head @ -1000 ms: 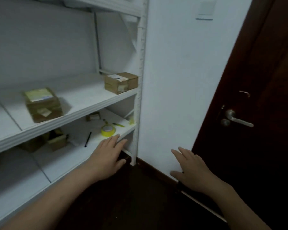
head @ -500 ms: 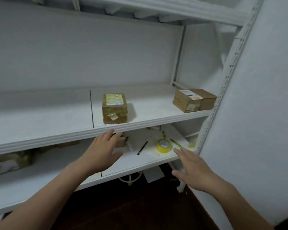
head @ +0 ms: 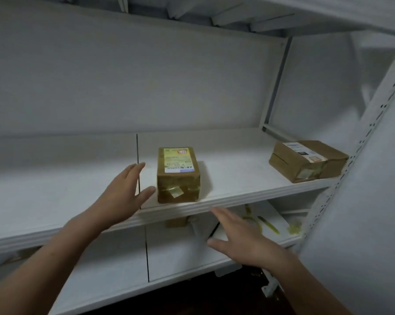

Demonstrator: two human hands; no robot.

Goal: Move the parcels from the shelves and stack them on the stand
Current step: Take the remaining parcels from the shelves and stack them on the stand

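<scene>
While both hands, left (head: 121, 196) and right (head: 242, 237), are spread open and empty, clasp the near parcel (head: 178, 176) on the middle shelf (head: 237, 196) by its long sides.

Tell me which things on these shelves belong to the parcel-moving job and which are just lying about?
Part of the job:
- taped parcel between the two open hands, left hand and right hand, neither touching it
- second parcel at the shelf's right end
- small brown box on the lower shelf, mostly hidden

Just lying about:
- yellow-green bits on the lower shelf, too blurred to identify
</scene>
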